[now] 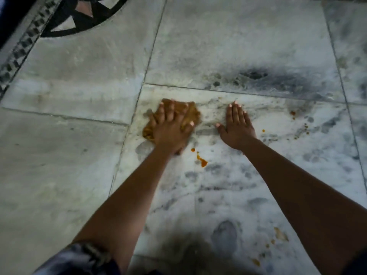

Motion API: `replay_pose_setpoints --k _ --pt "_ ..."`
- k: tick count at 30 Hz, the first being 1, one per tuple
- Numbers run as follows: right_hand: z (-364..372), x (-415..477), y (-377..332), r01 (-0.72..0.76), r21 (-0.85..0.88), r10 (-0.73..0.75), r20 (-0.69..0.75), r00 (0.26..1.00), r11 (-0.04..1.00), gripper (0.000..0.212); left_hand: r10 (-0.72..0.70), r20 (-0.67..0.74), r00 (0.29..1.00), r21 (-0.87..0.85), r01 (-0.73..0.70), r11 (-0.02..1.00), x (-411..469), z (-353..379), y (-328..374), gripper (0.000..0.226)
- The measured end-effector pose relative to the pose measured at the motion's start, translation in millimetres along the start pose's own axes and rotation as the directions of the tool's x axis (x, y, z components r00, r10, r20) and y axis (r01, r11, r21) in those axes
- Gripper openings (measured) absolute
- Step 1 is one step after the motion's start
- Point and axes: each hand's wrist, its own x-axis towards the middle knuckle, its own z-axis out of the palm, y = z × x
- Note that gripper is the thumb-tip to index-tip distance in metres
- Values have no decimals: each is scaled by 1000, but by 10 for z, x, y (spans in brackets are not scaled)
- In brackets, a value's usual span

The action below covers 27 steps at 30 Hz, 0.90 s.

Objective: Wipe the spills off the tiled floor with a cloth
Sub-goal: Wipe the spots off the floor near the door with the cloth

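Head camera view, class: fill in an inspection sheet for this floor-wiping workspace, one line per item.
Surface: grey-veined white marble tiled floor, dark smudge at upper right.
Job's things: crumpled orange-brown cloth pressed on the floor; orange sauce streak near it; small orange specks at right; pale yellowish smears lower right.
Clutter: nothing seen.
Grippers: left hand flat on the cloth; right hand flat on bare tile.
Cables: nothing seen.
Surroundings: black patterned floor inlay at upper left.
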Motion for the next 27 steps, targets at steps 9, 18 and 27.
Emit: replay_pose_setpoints --k 9,18,27 --pt "216 -604 3 153 -1 -153 1 988 988 65 61 78 995 35 -64 997 -399 -74 -511 61" --pt "143 -599 123 230 15 -230 112 967 973 60 302 51 952 17 -303 953 -908 123 223 58" --pt "266 -611 139 223 73 -224 11 975 972 61 -187 46 981 -82 190 978 -155 51 294 61"
